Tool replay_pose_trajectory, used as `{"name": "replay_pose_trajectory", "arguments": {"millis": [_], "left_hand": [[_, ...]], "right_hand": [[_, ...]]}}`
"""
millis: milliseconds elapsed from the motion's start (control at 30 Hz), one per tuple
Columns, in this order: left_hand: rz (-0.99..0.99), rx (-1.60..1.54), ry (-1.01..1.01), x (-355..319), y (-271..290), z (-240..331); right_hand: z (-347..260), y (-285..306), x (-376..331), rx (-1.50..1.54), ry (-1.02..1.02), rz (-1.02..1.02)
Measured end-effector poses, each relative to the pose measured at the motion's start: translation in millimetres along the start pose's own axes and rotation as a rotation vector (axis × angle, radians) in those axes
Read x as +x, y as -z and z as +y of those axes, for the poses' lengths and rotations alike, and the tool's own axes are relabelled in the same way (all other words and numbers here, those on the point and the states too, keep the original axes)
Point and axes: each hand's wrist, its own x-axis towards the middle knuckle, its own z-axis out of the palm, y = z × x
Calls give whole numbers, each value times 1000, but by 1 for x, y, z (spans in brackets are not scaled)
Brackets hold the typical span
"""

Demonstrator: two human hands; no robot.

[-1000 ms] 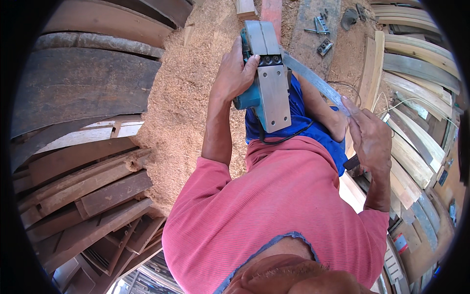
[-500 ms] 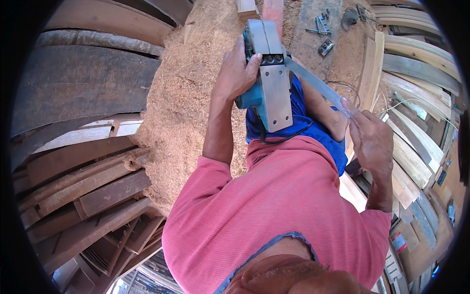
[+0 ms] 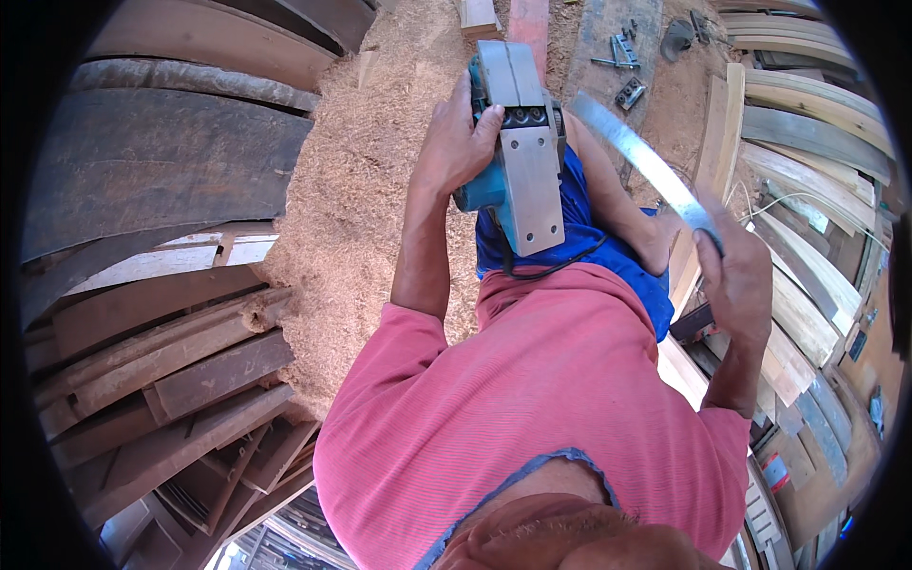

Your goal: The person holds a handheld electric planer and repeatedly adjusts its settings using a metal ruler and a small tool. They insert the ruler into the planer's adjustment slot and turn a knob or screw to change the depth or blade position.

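Observation:
A teal electric hand planer (image 3: 534, 195) rests over my lap with its flat metal sole facing up and the cutter slot showing across it. My left hand (image 3: 456, 142) grips it on the left side, thumb on the edge beside the slot. A black cord (image 3: 560, 273) curves from its lower end. In my right hand (image 3: 736, 275) is a shiny flat metal strip, like a steel ruler (image 3: 646, 163), pinched near its lower end. The strip slants up and left, its far end just right of the planer and apart from it.
Wood shavings (image 3: 351, 209) cover the floor. Ahead, small metal parts (image 3: 624, 49) and a bolted block (image 3: 629, 93) lie on a worn board (image 3: 608, 119). Stacked planks (image 3: 807, 123) line the right; dark boards (image 3: 171, 161) and timber pieces (image 3: 180, 370) fill the left.
The metal strip has come away from the planer's slot area, moving right with my right hand, which has also turned it. My left hand and the planer have barely moved.

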Motion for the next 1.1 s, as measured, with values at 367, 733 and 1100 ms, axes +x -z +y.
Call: {"name": "replay_pose_trajectory", "arguments": {"millis": [367, 733, 1100], "left_hand": [[64, -214, 138, 2, 2, 2], [-112, -278, 250, 7, 12, 29], [-103, -326, 275, 16, 8, 24]], "right_hand": [[-30, -69, -14, 1597, -190, -766], [-107, -136, -16, 1881, -344, -1173], [-119, -136, -19, 1850, -402, -1190]]}}
